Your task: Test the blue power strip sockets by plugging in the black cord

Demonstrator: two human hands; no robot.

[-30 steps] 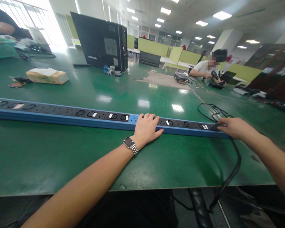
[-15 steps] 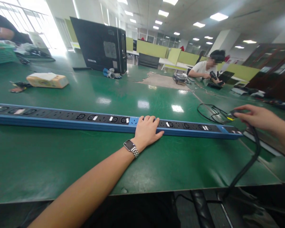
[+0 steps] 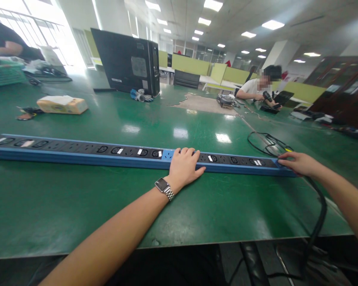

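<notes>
A long blue power strip (image 3: 77, 159) with black socket panels lies across the green table in front of me. My left hand (image 3: 185, 165), with a watch on its wrist, is laid over its middle beside a blue socket. The fingers curl over the far edge and the thumb lies along the near side. At the strip's right end, my right hand (image 3: 298, 163) is closed with thumb and fingers pinched around a plug, mostly hidden by the fingers. A thick black power cord (image 3: 323, 210) hangs from that hand over the table's front edge.
A thin black cable (image 3: 261, 145) lies coiled behind the strip's right end. Farther back are a black computer case (image 3: 131, 67), gloves (image 3: 141, 95) and a tissue pack (image 3: 62, 105). A person (image 3: 252, 89) works at the far right; another (image 3: 6, 39) is at the far left.
My right hand has moved left and down with the plug, from beyond the strip onto its right end. The cord swings along below it. My left hand stays on the strip.
</notes>
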